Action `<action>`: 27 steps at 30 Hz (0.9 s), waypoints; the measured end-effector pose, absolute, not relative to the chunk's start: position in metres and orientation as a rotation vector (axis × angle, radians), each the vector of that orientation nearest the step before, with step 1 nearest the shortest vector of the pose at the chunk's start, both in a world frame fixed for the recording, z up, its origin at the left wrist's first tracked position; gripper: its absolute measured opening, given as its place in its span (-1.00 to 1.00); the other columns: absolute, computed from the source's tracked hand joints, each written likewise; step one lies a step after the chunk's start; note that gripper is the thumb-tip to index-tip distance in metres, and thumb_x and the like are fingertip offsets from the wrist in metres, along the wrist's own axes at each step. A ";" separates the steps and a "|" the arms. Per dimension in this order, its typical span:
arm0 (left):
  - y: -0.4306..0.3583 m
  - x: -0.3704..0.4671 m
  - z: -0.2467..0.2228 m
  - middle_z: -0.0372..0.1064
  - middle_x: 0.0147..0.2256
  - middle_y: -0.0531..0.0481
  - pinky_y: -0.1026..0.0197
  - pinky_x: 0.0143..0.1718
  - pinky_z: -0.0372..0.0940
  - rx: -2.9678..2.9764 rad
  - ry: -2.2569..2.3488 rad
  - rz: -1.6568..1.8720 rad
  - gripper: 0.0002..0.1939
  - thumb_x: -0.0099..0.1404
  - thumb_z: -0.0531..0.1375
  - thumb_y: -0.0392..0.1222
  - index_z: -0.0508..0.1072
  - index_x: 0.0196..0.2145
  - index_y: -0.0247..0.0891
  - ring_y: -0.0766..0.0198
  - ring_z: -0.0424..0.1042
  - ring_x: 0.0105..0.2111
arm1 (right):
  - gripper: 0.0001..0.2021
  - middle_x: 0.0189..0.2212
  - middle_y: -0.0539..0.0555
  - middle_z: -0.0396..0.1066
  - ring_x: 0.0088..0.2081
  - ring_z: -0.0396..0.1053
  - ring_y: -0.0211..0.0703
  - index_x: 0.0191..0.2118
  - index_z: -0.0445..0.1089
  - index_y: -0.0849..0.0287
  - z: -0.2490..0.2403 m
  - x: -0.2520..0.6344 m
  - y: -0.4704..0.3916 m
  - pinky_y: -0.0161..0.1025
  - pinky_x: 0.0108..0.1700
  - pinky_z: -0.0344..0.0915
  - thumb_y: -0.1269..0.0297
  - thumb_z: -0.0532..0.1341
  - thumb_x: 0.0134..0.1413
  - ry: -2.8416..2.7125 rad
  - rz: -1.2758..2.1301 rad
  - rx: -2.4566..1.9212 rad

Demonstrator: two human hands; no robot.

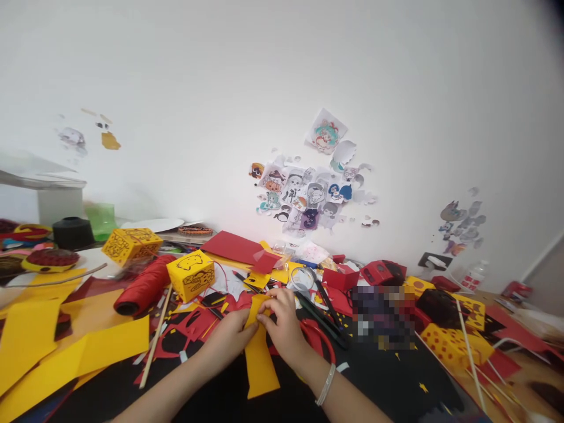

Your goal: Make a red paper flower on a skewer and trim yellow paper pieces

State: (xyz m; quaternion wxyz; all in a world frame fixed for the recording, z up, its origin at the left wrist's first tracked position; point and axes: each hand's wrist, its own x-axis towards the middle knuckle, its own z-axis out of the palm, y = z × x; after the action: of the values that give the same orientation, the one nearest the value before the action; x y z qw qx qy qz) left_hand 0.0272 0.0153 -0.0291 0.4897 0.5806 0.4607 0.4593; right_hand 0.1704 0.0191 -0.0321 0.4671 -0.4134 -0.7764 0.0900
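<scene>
Between my two hands is a strip of yellow paper [262, 365], its lower end hanging toward me and its upper end standing above my fingers. My left hand [235, 330] pinches the strip at its left edge, thumb on top. From the other side, my right hand [281, 317] grips it with thumb and curled fingers. Both thumbs almost meet on the paper. Red paper scraps [194, 323] lie left of my hands. Under my right wrist, partly hidden, is a red ring-shaped handle [324, 341]. What the fingers cover behind the strip is hidden.
Yellow boxes with drawings [190, 276] and a red thread spool [145, 285] stand left, beside a wooden stick [156, 338]. Folded yellow sheets [106, 346] lie at front left. Dark pens [324, 320] lie right of my hands. A dotted yellow box [456, 346] sits farther right. The wall bears stickers.
</scene>
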 end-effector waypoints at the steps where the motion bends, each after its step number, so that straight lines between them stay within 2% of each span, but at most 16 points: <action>1: 0.016 0.028 -0.030 0.20 -0.68 0.14 0.33 -0.59 -0.04 1.426 1.134 1.119 -0.85 -0.10 0.23 -0.28 0.31 -0.70 -0.25 0.32 0.14 -0.60 | -0.81 -0.24 0.04 0.26 -0.11 0.15 -0.09 -0.42 0.32 0.12 -0.033 0.169 0.019 -0.07 -0.04 0.14 0.59 0.21 -0.10 -1.915 0.190 -1.025; 6: 0.017 0.030 -0.034 0.27 -0.63 0.10 0.32 -0.57 0.01 1.517 1.152 1.089 -0.92 -0.01 0.16 -0.25 0.36 -0.61 -0.26 0.28 0.21 -0.58 | -0.81 -0.24 0.06 0.25 -0.12 0.13 -0.07 -0.40 0.29 0.13 -0.036 0.165 0.018 -0.03 -0.04 0.13 0.60 0.17 -0.07 -1.960 0.091 -1.075; 11: 0.017 0.029 -0.031 0.33 -0.61 0.07 0.32 -0.55 0.10 1.558 1.092 1.039 -0.85 0.03 0.13 -0.15 0.39 -0.54 -0.30 0.25 0.28 -0.55 | -0.86 -0.22 0.08 0.25 -0.06 0.14 -0.04 -0.39 0.27 0.13 -0.038 0.167 0.021 0.01 0.01 0.11 0.52 0.17 -0.06 -1.879 0.183 -1.056; 13: 0.017 0.029 -0.026 0.39 -0.55 0.02 0.30 -0.52 0.16 1.583 1.040 1.001 -0.76 0.05 0.12 -0.08 0.41 -0.45 -0.33 0.23 0.33 -0.53 | -0.82 -0.19 0.09 0.26 -0.09 0.21 -0.07 -0.27 0.25 0.11 -0.037 0.171 0.023 -0.04 -0.02 0.18 0.42 0.19 -0.05 -1.726 0.403 -0.986; 16: 0.017 0.027 -0.020 0.44 -0.47 -0.03 0.26 -0.49 0.21 1.643 1.013 0.971 -0.66 0.07 0.09 0.02 0.40 -0.37 -0.34 0.20 0.37 -0.50 | -0.64 -0.24 0.08 0.34 -0.26 0.36 -0.14 -0.05 0.14 0.11 -0.036 0.176 0.028 -0.13 -0.17 0.30 0.23 0.16 0.00 -1.534 0.937 -0.812; 19: 0.018 0.022 -0.020 0.42 -0.50 -0.03 0.26 -0.51 0.17 1.745 1.170 1.015 -0.67 0.09 0.09 0.06 0.38 -0.42 -0.30 0.19 0.37 -0.51 | -0.71 -0.34 0.07 0.42 -0.34 0.40 -0.13 -0.15 0.28 0.17 -0.037 0.177 0.030 -0.16 -0.23 0.31 0.14 0.15 0.03 -1.576 1.235 -0.711; 21: 0.019 0.017 -0.023 0.37 -0.58 0.00 0.27 -0.54 0.11 1.979 1.524 1.070 -0.69 0.12 0.09 0.06 0.35 -0.44 -0.28 0.19 0.35 -0.55 | -0.77 -0.40 0.06 0.42 -0.37 0.39 -0.13 -0.28 0.35 0.20 -0.038 0.176 0.031 -0.18 -0.27 0.31 0.14 0.16 0.00 -1.610 1.167 -0.766; 24: 0.020 0.012 -0.027 0.32 -0.64 0.02 0.25 -0.57 0.06 2.574 1.951 1.125 -0.72 0.22 0.03 -0.01 0.34 -0.47 -0.26 0.19 0.35 -0.59 | -0.85 -0.48 0.02 0.37 -0.46 0.32 -0.20 -0.37 0.35 0.20 -0.038 0.174 0.028 -0.27 -0.39 0.26 0.23 0.13 0.02 -1.673 0.915 -0.899; 27: 0.020 0.011 -0.030 0.33 -0.63 0.03 0.24 -0.56 0.10 3.071 1.766 1.146 -0.76 0.27 -0.01 -0.22 0.33 -0.51 -0.24 0.21 0.36 -0.60 | -0.86 -0.60 -0.06 0.22 -0.57 0.15 -0.31 -0.51 0.26 0.19 -0.033 0.174 0.021 -0.37 -0.54 0.09 0.34 0.08 0.02 -1.812 0.645 -0.999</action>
State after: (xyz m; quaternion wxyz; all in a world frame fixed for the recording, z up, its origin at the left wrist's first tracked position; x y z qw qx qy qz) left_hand 0.0113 0.0203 -0.0298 -0.2868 0.7902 0.4544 0.2948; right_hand 0.1739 0.0212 -0.0333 0.4679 -0.4073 -0.7389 0.2630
